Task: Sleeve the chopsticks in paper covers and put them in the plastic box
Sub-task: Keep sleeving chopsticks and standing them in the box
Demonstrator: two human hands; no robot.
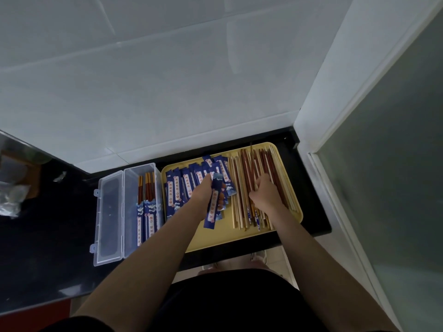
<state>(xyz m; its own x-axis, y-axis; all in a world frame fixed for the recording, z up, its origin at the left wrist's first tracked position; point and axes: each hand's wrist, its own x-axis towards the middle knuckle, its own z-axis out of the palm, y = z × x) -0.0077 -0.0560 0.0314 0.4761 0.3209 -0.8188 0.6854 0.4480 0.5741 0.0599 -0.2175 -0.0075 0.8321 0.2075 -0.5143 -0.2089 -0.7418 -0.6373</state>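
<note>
A yellow tray [215,238] lies on the black counter. Several blue paper covers [184,180] are spread over its left half. Loose chopsticks [244,168], some dark red and some pale, lie on its right half. My left hand [202,194] holds one blue paper cover [212,212] lifted above the pile. My right hand [265,194] rests on the chopstick pile with fingers curled around a few dark red ones. Left of the tray stands the clear plastic box [130,207], lid open, holding a few sleeved chopsticks [147,212].
The box's open lid [109,216] lies flat to the left. Crumpled clear plastic [12,200] and a brown object [31,178] sit at the counter's far left. A white tiled wall rises behind, and a white frame [335,140] with frosted glass stands at the right.
</note>
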